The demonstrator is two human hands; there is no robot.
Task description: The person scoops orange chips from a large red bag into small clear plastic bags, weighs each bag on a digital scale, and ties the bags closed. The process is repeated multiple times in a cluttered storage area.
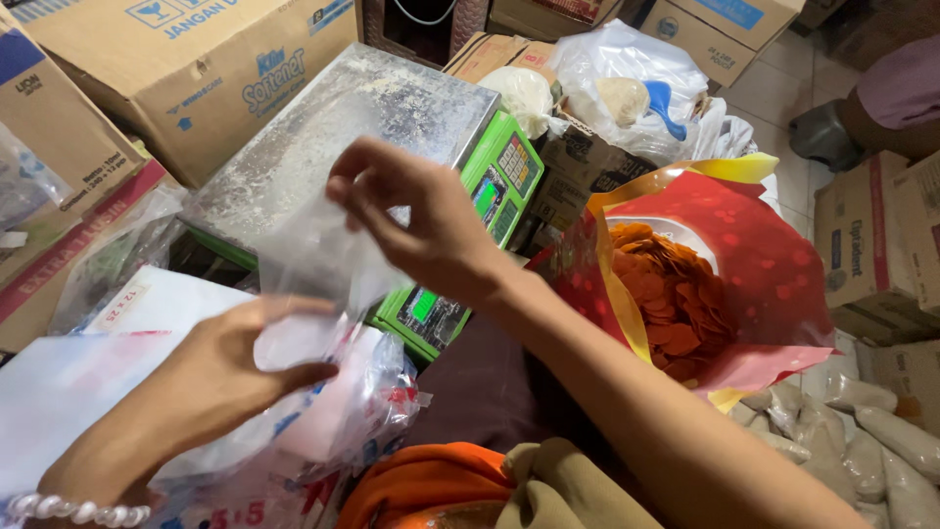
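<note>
Both hands hold one small clear plastic bag (313,260) in front of me. My right hand (421,220) pinches its upper edge with fingertips, above a green digital scale (490,186) with a metal platform. My left hand (220,377), a pearl bracelet on its wrist, grips the bag's lower part over a stack of clear plastic bags (343,411). To the right stands a big red bag (764,264) open at the top, full of round orange crackers (676,294).
Cardboard boxes (196,69) line the back and left. A clear bag with a blue scoop (666,103) sits behind the scale. Filled packets (871,431) lie at lower right. Orange cloth (421,480) lies near me. Another person's leg (891,98) is at top right.
</note>
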